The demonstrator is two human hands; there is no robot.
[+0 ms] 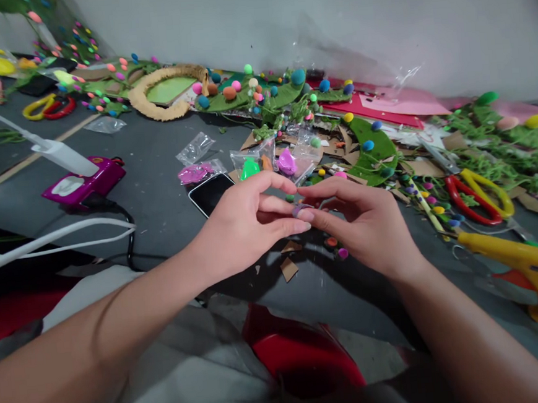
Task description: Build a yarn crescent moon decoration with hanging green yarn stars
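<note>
My left hand (pixel 247 222) and my right hand (pixel 363 219) meet over the near part of the dark table. Between their fingertips is a small purple piece (pixel 301 210), pinched from both sides; its exact shape is partly covered by the fingers. Just behind my left hand lies a phone (pixel 210 194), partly hidden. Small plastic bags with green clay (pixel 249 167), orange clay (pixel 266 162) and purple clay (pixel 287 162) sit beyond the hands. Below the fingers are a brown cardboard scrap (pixel 289 269) and a small magenta piece (pixel 342 253).
A yellow glue gun (pixel 515 256) and red-and-yellow scissors (pixel 478 194) lie at the right. On the left are a purple power adapter (pixel 85 182) with cables and more scissors (pixel 50 107). Green leaf shapes with coloured balls and a beige ring (pixel 149 105) line the wall.
</note>
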